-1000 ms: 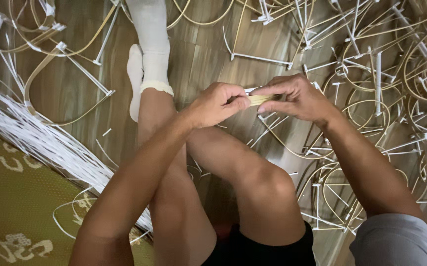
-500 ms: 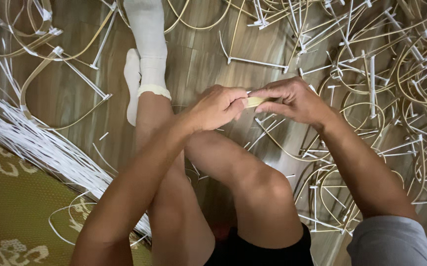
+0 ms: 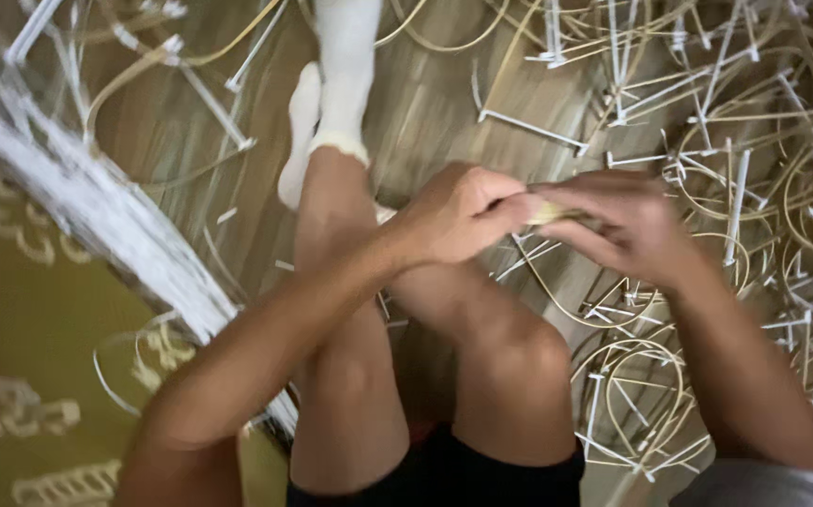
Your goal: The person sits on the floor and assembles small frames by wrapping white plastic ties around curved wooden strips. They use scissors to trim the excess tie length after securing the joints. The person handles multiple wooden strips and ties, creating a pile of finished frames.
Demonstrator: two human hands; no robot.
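Pale yellow strip (image 3: 549, 214), short and flat, held between both hands above the knees. Long axis runs roughly left to right across the view, nearly level; only a small middle part shows, both ends hidden by fingers. Frame is motion-blurred, so finer detail of the strip cannot be told.

Left hand (image 3: 458, 214): fingers curled tight, thumb and fingertips pinching the strip's left end. Right hand (image 3: 627, 225): fingers bent over the strip's right end from above, thumb under, gripping it. The two hands' fingertips almost meet around the strip.

Below the hands: person's bare legs (image 3: 350, 310), knees bent, black shorts (image 3: 444, 474) at the bottom edge, white sock (image 3: 345, 66) on the leg stretched forward, a second socked foot just beside it.

Surface: wooden floor (image 3: 425, 113), brown planks. Right half and top strewn with loose ties (image 3: 735, 188), white and cream, many curled into loops, some straight. At left, a dense white bundle (image 3: 97, 221) of straight ties lies diagonally from upper left toward the thigh. Beyond it, lower left, a yellow-green mat (image 3: 22, 329) with a pale pattern.
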